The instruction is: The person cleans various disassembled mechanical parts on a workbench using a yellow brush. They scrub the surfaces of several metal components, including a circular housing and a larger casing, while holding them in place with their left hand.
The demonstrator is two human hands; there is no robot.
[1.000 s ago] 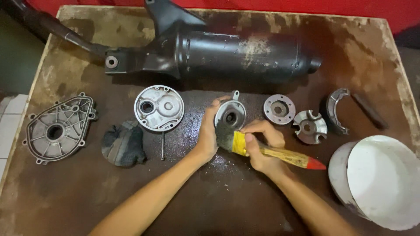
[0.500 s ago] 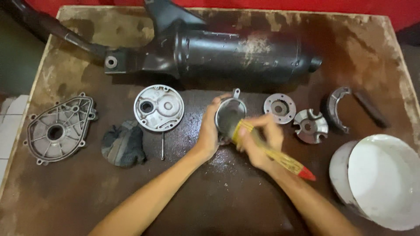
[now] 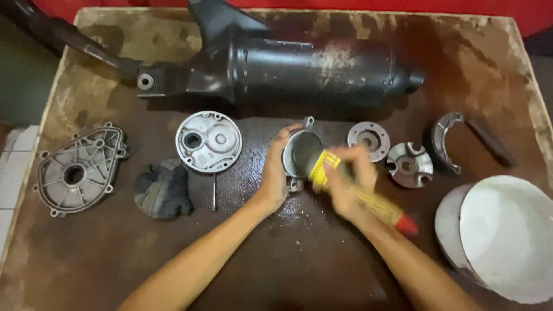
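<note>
Risk: housing (image 3: pixel 300 152) is judged likely to slip or tip, since it is steadied from one side only on a wet board (image 3: pixel 288 253); splatter onto the nearby parts could be caused by hard strokes.
Left hand (image 3: pixel 276 167): forearm is angled up from the lower left; fingers are curled round the housing's left rim, clamped on it.
Right hand (image 3: pixel 348 181): blurred by motion; fingers are wrapped tight round the brush (image 3: pixel 351 187), bristles pressed into the housing.
Housing: held tilted at mid-board, just below the muffler (image 3: pixel 311 66).
Brush: yellow handle, red tip pointed toward the bucket (image 3: pixel 501 236).
Nearby: round cover (image 3: pixel 208 141), rag (image 3: pixel 162 189), hub (image 3: pixel 368 139), slotted disc (image 3: pixel 409 165), brake shoe (image 3: pixel 443 141), finned cover (image 3: pixel 78 170).
</note>
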